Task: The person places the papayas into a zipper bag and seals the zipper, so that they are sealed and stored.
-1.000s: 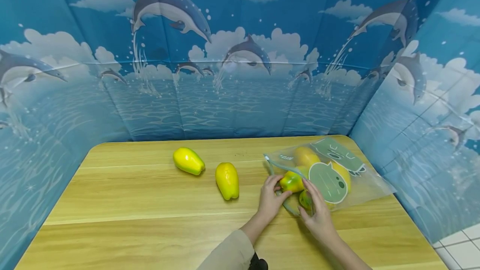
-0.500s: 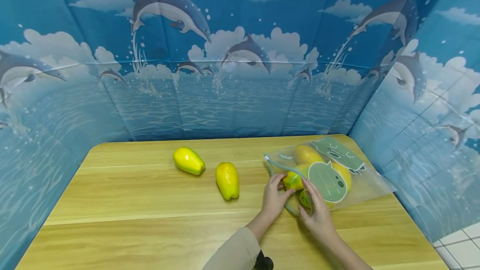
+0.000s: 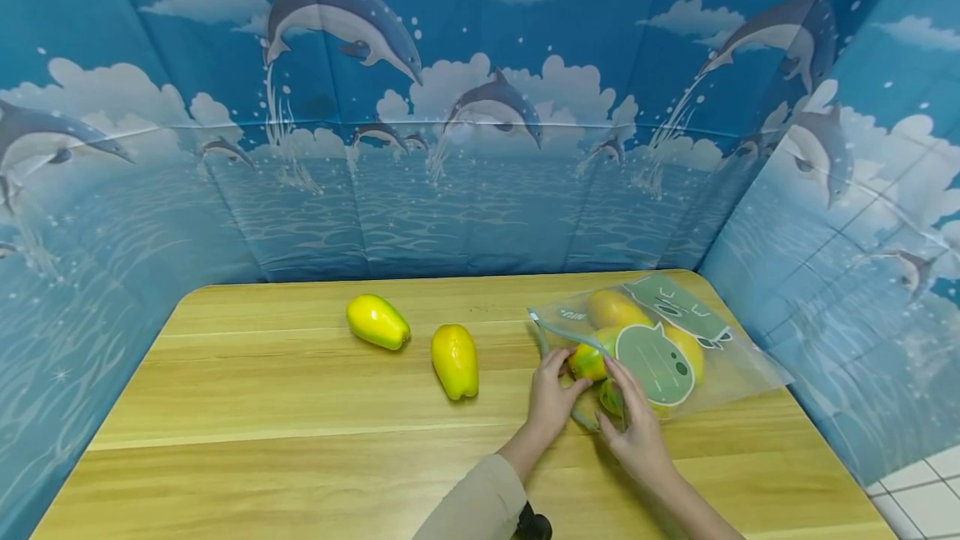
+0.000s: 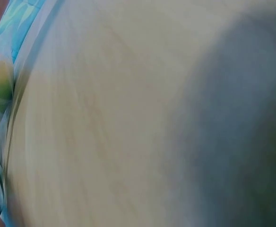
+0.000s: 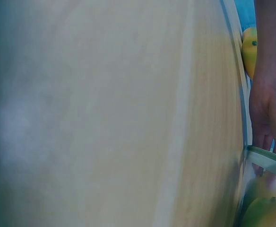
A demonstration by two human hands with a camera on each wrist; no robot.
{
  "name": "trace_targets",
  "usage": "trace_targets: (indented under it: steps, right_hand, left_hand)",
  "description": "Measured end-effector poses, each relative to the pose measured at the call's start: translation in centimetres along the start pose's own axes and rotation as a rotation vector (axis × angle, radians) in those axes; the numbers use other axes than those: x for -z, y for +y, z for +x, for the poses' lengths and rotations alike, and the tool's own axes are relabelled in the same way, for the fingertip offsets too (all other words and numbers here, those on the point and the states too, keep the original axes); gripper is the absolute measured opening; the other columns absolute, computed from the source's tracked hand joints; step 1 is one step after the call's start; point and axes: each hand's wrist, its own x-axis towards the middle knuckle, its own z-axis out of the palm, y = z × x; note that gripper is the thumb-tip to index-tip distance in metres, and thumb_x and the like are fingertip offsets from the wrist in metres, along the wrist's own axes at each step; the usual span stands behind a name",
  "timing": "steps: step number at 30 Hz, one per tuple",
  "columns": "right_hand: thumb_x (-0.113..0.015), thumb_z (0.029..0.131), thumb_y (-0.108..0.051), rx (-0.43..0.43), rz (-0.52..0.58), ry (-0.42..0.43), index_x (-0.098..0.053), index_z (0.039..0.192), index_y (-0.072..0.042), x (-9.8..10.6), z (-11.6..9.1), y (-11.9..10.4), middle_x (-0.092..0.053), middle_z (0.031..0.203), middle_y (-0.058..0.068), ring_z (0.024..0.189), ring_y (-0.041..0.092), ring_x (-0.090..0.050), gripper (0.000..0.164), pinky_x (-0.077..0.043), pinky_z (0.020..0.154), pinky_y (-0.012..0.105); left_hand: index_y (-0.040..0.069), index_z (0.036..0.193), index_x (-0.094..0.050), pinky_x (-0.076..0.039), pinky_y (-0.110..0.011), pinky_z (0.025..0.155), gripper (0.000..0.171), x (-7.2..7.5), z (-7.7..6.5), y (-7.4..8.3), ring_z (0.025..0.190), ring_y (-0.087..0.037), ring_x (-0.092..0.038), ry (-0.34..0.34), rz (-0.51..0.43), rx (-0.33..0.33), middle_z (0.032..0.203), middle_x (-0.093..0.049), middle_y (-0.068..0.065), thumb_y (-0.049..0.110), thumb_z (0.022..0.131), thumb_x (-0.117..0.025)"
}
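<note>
At the mouth of the clear plastic bag with green animal prints [image 3: 656, 365], the left hand [image 3: 552, 394] pinches a glossy yellow-green oblong fruit [image 3: 587, 362] between thumb and fingers. The right hand [image 3: 637, 432] lies at the bag's near edge, thumb apart from fingers; whether it pinches the film is hard to tell, the wrist views being mostly blurred. The fruit could catch on the limp rim, or roll out if the mouth sags. Left of the bag, two yellow fruits [image 3: 454, 362] lie on the wood-grain table [image 3: 300, 407]; behind it hangs a blue dolphin-printed curtain [image 3: 465, 215].
</note>
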Motion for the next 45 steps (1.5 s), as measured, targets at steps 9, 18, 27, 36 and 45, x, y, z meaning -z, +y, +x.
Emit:
trace_targets:
  steps: [9,18,27,36,45]
  right_hand:
    - [-0.064,0.052,0.033,-0.066,0.028,-0.05,-0.033,0.134,0.01,0.2,-0.1,-0.2,-0.036,0.132,0.03,0.126,-0.002,-0.031,0.091,-0.031,0.099,0.009]
    - [-0.065,0.053,0.033,-0.066,0.041,-0.06,-0.032,0.135,0.01,0.4,-0.1,-0.2,-0.034,0.133,0.03,0.128,0.0,-0.029,0.092,-0.03,0.1,0.01]
    - [-0.068,0.05,0.032,-0.03,0.015,-0.027,-0.033,0.135,0.009,0.2,-0.1,-0.2,-0.035,0.132,0.032,0.128,0.002,-0.03,0.095,-0.03,0.101,0.011]
    - [-0.069,0.05,0.031,-0.039,0.022,-0.028,-0.034,0.133,0.012,0.2,-0.2,-0.3,-0.036,0.131,0.031,0.127,0.0,-0.031,0.092,-0.03,0.101,0.011]
    - [-0.069,0.051,0.03,-0.056,0.023,-0.034,-0.034,0.133,0.012,0.2,-0.1,-0.4,-0.036,0.131,0.031,0.127,0.0,-0.031,0.091,-0.03,0.101,0.011]
  left_hand:
    - [0.001,0.115,-0.058,-0.05,-0.025,0.085,0.042,-0.2,-0.2,-0.3,0.104,-0.019,-0.056,0.016,-0.006,-0.004,0.114,-0.058,-0.008,0.009,0.076,-0.072]
    - [0.001,0.117,-0.056,-0.048,-0.032,0.089,0.044,1.0,-1.1,0.2,0.103,-0.026,-0.053,0.064,-0.145,0.05,0.112,-0.057,-0.01,0.014,0.078,-0.071]
    - [0.002,0.119,-0.054,-0.046,-0.036,0.093,0.045,3.9,-1.9,1.3,0.108,-0.03,-0.048,0.092,-0.225,0.106,0.115,-0.053,-0.015,0.012,0.079,-0.07]
    - [0.002,0.117,-0.056,-0.046,-0.037,0.092,0.043,8.2,-2.4,2.0,0.107,-0.028,-0.049,0.219,-0.187,0.039,0.115,-0.055,-0.012,0.01,0.078,-0.071]
    - [0.0,0.113,-0.058,-0.046,-0.041,0.09,0.038,13.0,-1.9,-0.2,0.104,-0.03,-0.052,0.424,-0.07,-0.014,0.113,-0.056,-0.012,0.011,0.079,-0.071]
